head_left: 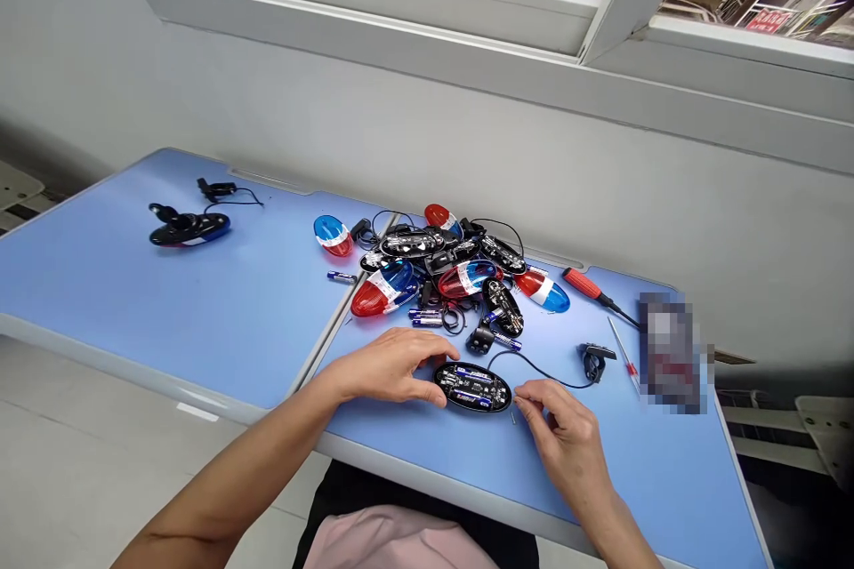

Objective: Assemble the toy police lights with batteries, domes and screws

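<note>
An oval black battery base (473, 388) of a bicycle light lies open side up near the table's front edge, with blue batteries in its slots. A cable runs from it to a black clamp-like part (593, 362). My left hand (406, 366) curves round the base's left end, thumb at the near rim and fingers at the far rim. At the right end, my right hand (557, 427) has thumb and forefinger pinched together; what they hold, if anything, is too small to make out. A tiny screw-like piece (512, 417) shows just beside these fingertips.
Behind the base lies a pile of black light bases (503, 307), red-and-blue covers (385, 289), cables and loose batteries (427, 317). A red-handled screwdriver (583, 283) and a blurred-out item (671, 356) are right. One light unit (190, 229) lies far left on the blue table (200, 311).
</note>
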Demonstrator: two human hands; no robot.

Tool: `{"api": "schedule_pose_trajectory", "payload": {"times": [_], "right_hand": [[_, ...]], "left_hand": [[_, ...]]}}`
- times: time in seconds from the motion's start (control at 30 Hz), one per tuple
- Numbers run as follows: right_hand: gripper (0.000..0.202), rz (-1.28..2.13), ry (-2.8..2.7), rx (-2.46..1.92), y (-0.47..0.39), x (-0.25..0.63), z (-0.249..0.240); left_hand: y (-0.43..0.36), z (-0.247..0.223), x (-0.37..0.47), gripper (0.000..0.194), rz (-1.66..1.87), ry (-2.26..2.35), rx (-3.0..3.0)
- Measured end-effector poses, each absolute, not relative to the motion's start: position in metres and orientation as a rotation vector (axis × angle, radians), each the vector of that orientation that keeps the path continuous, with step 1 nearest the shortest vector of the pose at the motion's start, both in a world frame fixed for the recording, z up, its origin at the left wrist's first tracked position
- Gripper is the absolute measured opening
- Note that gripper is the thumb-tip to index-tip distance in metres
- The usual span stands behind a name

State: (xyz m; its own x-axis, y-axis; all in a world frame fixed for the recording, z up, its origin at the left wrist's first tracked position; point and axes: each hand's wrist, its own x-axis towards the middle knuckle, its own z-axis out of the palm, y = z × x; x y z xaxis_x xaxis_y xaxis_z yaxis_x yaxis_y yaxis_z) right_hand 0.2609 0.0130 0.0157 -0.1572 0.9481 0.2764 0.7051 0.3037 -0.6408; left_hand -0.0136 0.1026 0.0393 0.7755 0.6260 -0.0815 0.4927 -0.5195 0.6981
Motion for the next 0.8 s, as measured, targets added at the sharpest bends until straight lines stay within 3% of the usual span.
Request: {"api": "schedule_pose_trajectory", "payload": {"times": [0.17, 0.27, 0.5, 0.7, 0.8], "right_hand": [[0.017, 0.187, -1.962, -1.517, 0.022, 0.273, 0.003], [0.019, 0.080, -2.005, -1.527, 0.028, 0.275, -0.006], [0.019, 0.036, -2.011, -1.515, 0.029, 0.273, -0.017], [0.023, 0.011, -1.988, -1.511, 0.029, 0.274, -0.021], [0.025, -0.005, -1.980, -1.510, 0.031, 0.274, -0.024]], "left_hand": [[0.111, 0.038, -0.031, 0.022, 0.507, 1.082, 2.189], [0.114, 0.033, -0.040, 0.015, 0.596, 1.358, 2.305], [0.104, 0.023, -0.032, 0.021, 0.352, 1.527, 2.568], [0.105, 0.040, -0.058, 0.019, 0.819, 1.894, 2.399], [0.114, 0.046, -0.075, 0.027, 0.796, 2.006, 2.274]]}}
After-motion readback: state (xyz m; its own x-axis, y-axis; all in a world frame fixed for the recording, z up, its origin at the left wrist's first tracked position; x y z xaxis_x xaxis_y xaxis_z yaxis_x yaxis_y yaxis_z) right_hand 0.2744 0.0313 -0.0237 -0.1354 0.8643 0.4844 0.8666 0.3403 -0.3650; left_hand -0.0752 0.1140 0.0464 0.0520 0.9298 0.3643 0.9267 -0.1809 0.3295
